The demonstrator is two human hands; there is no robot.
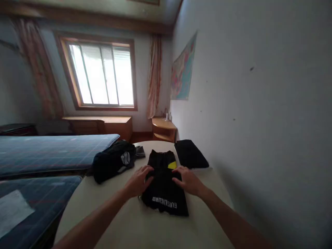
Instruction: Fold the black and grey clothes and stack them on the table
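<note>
A black garment (166, 186) lies flat on the pale table, with a yellow patch near its far right edge and white lettering near its close edge. My left hand (138, 180) rests on the garment's left side, thumb and fingers apart. On the opposite side, my right hand (188, 180) touches the cloth with its fingers stretched and the thumb spread below them. Neither hand shows a closed grip. Just beyond the right hand sits a folded black cloth (191, 154). To the left, a crumpled black garment (114, 160) with a white round print lies in a heap.
The rounded pale table (116, 221) stands close to a white wall (259, 138) on the right. Two blue plaid mattresses (52, 152) are at the left, a white sheet (14, 211) on the nearer one. Behind are a wooden desk (116, 120) and a corner shelf (163, 123).
</note>
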